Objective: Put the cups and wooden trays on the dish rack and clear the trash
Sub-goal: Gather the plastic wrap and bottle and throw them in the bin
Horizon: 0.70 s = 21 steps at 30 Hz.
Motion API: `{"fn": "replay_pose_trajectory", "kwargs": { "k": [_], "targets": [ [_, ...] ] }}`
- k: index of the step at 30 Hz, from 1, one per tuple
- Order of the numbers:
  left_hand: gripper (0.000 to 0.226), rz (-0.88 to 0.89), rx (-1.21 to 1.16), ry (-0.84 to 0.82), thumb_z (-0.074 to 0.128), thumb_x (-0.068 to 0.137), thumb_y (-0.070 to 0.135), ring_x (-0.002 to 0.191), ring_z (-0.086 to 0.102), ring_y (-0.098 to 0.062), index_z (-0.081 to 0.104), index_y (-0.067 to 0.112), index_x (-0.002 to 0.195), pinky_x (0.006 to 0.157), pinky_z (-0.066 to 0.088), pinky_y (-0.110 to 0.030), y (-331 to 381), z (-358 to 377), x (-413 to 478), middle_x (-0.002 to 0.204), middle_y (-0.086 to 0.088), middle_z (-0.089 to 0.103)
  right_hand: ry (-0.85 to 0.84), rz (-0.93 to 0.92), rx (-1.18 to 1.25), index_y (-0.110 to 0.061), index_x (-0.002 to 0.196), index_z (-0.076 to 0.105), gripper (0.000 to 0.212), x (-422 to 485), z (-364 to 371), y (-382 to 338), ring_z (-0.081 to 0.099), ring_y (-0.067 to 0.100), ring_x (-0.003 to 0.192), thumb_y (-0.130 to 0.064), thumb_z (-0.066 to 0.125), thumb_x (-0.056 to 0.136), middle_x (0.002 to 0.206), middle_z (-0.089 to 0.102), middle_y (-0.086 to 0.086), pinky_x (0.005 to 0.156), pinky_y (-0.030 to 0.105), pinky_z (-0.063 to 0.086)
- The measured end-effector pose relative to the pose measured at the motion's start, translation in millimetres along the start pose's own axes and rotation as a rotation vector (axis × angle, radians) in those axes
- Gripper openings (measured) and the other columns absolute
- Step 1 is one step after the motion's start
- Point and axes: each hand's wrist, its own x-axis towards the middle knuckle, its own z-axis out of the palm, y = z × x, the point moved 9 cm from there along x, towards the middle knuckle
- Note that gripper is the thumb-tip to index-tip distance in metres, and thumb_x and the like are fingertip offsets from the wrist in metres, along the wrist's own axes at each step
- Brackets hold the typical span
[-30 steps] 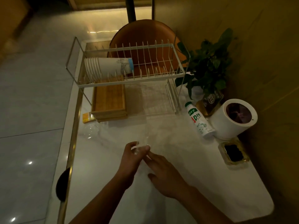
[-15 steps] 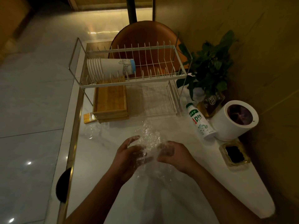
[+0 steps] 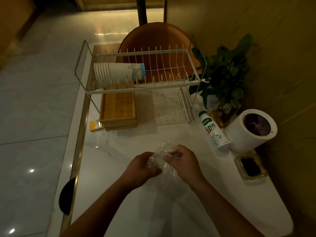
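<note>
Both hands hold a crumpled clear plastic wrap [image 3: 163, 155] just above the white table [image 3: 222, 194]. My left hand [image 3: 142, 166] grips its left side and my right hand [image 3: 182, 159] curls round its right side. A stack of white paper cups [image 3: 118, 74] lies on its side on the top shelf of the white wire dish rack [image 3: 147, 87]. Wooden trays [image 3: 118, 110] are stacked under the rack's left part. A white trash bin [image 3: 253, 132] stands at the right, with a white drink bottle [image 3: 213, 130] lying against it.
A clear plastic lid [image 3: 99, 139] and a small yellow box [image 3: 94, 125] lie near the table's left edge. A potted plant [image 3: 225, 74] stands behind the bin, an ashtray [image 3: 250, 166] in front of it. An orange chair [image 3: 157, 41] stands behind the rack.
My hands have gathered the flat clear wrap off the table and bunched it into a ball between them. The right hand closed round it.
</note>
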Motion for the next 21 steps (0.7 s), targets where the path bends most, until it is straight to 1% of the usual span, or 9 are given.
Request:
{"fn": "replay_pose_trajectory", "kwargs": {
  "k": [4,7,8,10,12,14,16,19,21],
  "targets": [
    [0.014,-0.050,-0.327,0.036,0.075,0.080,0.006,0.072,0.074,-0.024,0.076,0.013,0.092,0.063,0.062,-0.034,-11.1,-6.3,4.6,0.080,-0.010,0.076,-0.050,-0.078,0.064,-0.034,0.111,0.054,0.058,2.8,-9.2,-1.2,0.038,0.007,0.131,-0.045,0.085,0.063,0.146,0.034,-0.012,0.102,0.025,0.037],
    [0.004,-0.056,-0.413,-0.048,0.075,0.080,0.004,0.070,0.072,-0.028,0.074,0.004,0.084,0.063,0.058,-0.034,-8.1,-3.2,5.2,0.078,-0.016,0.073,-0.311,0.009,0.271,-0.053,0.138,0.032,0.102,0.9,3.8,5.3,0.042,-0.003,0.127,-0.048,0.090,0.054,0.140,0.040,-0.025,0.103,0.025,0.040],
    [0.004,-0.065,-0.430,-0.075,0.075,0.080,0.003,0.070,0.072,-0.030,0.073,0.003,0.084,0.065,0.060,-0.037,-8.2,-0.6,5.4,0.078,-0.018,0.073,-0.330,0.018,0.230,-0.057,0.136,0.033,0.100,2.3,4.6,6.3,0.049,-0.006,0.118,-0.045,0.090,0.055,0.128,0.050,-0.029,0.097,0.022,0.045],
    [0.005,-0.089,-0.485,-0.083,0.074,0.080,0.000,0.072,0.072,-0.033,0.074,0.003,0.084,0.071,0.062,-0.049,-9.1,2.1,5.6,0.079,-0.018,0.073,-0.257,-0.004,0.134,-0.062,0.112,0.054,0.069,8.8,0.5,6.4,0.063,-0.005,0.095,-0.037,0.090,0.059,0.100,0.068,-0.028,0.077,0.011,0.051],
    [0.020,-0.091,-0.517,-0.052,0.079,0.079,0.014,0.081,0.074,-0.030,0.074,0.011,0.098,0.074,0.061,-0.055,-8.6,3.0,4.4,0.091,-0.012,0.075,-0.127,-0.017,0.116,-0.051,0.096,0.064,0.046,14.2,-6.7,6.7,0.067,-0.004,0.085,-0.033,0.088,0.062,0.091,0.072,-0.024,0.066,0.009,0.052],
    [0.062,-0.071,-0.432,-0.037,0.088,0.067,0.035,0.092,0.074,-0.022,0.064,0.026,0.124,0.071,0.063,-0.043,-8.0,6.2,3.7,0.111,-0.002,0.071,-0.032,0.034,0.129,-0.040,0.095,0.066,0.036,17.2,-10.7,17.5,0.069,0.000,0.084,-0.034,0.086,0.065,0.089,0.073,-0.014,0.064,0.014,0.054],
    [0.081,-0.036,-0.203,-0.015,0.093,0.059,0.034,0.092,0.072,-0.015,0.056,0.033,0.130,0.067,0.061,-0.029,-5.8,9.0,4.5,0.114,0.006,0.066,-0.019,0.103,0.171,-0.035,0.095,0.065,0.033,18.2,-9.3,28.0,0.070,0.005,0.083,-0.035,0.084,0.068,0.093,0.073,-0.008,0.059,0.019,0.057],
    [0.057,-0.058,-0.180,0.014,0.089,0.068,0.012,0.077,0.074,-0.019,0.062,0.032,0.114,0.059,0.061,-0.030,-7.8,10.7,12.2,0.095,-0.002,0.073,-0.064,0.177,0.210,-0.025,0.102,0.064,0.038,20.6,-6.2,37.3,0.071,0.017,0.082,-0.033,0.084,0.070,0.100,0.071,0.003,0.059,0.029,0.059],
    [0.039,-0.104,-0.233,0.066,0.082,0.074,0.005,0.070,0.074,-0.024,0.068,0.026,0.104,0.059,0.063,-0.038,-13.0,6.7,17.0,0.082,-0.006,0.076,-0.155,0.181,0.223,-0.031,0.105,0.063,0.046,23.8,-5.1,38.1,0.069,0.014,0.090,-0.041,0.085,0.065,0.104,0.068,-0.002,0.067,0.031,0.061]
  ]
}}
